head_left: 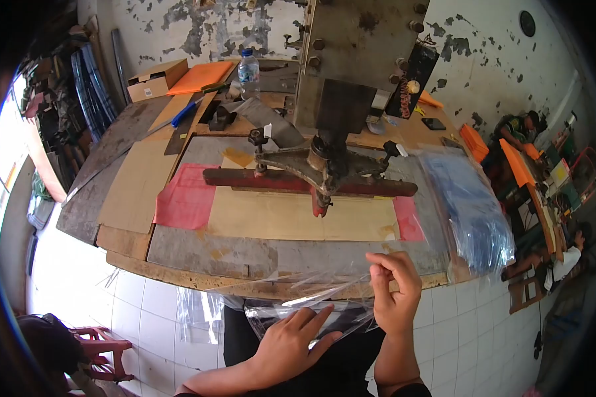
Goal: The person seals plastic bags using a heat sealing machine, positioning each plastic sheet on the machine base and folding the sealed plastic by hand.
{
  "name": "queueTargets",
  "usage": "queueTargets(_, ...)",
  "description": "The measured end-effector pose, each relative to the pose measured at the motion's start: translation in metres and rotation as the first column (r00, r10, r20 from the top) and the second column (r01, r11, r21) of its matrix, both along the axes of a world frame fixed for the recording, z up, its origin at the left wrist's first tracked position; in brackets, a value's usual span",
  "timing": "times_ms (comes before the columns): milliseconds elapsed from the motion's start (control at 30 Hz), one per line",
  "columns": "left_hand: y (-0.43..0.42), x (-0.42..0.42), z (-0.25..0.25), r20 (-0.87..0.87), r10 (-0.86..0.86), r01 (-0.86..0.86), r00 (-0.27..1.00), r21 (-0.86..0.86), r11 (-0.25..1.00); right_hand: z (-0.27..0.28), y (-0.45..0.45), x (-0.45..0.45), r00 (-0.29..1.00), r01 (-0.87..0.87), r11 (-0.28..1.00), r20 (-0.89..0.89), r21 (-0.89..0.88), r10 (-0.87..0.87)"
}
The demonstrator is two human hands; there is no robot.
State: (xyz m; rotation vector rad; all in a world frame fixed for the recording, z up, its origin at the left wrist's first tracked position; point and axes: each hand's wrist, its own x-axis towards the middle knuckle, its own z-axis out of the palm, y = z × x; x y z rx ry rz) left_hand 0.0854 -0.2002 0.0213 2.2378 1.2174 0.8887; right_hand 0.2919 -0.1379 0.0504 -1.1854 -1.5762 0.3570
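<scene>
A clear plastic sheet (278,311) hangs over the front edge of the table and across my lap. My left hand (286,349) lies on it with the fingers stretched out and slightly apart. Raised at the table edge, my right hand (398,294) pinches thumb and forefinger together, and the plastic runs up to those fingers. Beyond both hands is a press with a long red-brown bar (278,182). Under that bar lies a cream board (298,221), with pink sheets (184,196) showing at its two ends.
A stack of clear bluish plastic (470,205) lies along the table's right side. Cardboard (136,185) covers the left. Farther back stand a water bottle (248,69), a box (155,79) and orange sheets (202,76). Other people (520,135) sit at the right; a red stool (106,354) is lower left.
</scene>
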Motion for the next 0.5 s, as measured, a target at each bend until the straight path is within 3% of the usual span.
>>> queueTargets(33, -0.001, 0.001, 0.0, 0.05, -0.024, 0.029, 0.998, -0.092, 0.995, 0.002, -0.001, -0.002, 1.0, 0.017, 1.0, 0.023, 0.014, -0.017)
queueTargets(100, 0.0, 0.007, -0.003, 0.089, -0.049, 0.057, 0.995, -0.087, 0.995, 0.0, -0.005, -0.006, 0.999, 0.016, 1.0, 0.037, 0.017, -0.016)
queueTargets(167, 0.001, 0.014, -0.001, 0.344, 0.061, 0.021, 0.937, -0.229, 0.973, -0.003, -0.01, -0.011, 0.999, 0.016, 1.0, 0.049, 0.023, -0.017)
queueTargets(233, 0.004, 0.016, -0.013, 0.333, 0.103, -0.023, 0.937, -0.236, 0.971, -0.004, -0.015, -0.017, 0.999, -0.021, 0.998, 0.03, -0.062, 0.023)
queueTargets(333, 0.004, 0.019, -0.017, 0.46, 0.2, -0.065, 0.865, -0.292, 0.954, -0.013, -0.014, -0.018, 0.999, -0.031, 0.998, 0.043, -0.06, 0.033)
queueTargets(500, 0.008, 0.007, -0.008, 0.407, 0.202, -0.121, 0.891, -0.217, 0.969, -0.016, -0.016, -0.001, 0.988, -0.144, 0.983, 0.036, -0.118, 0.149)
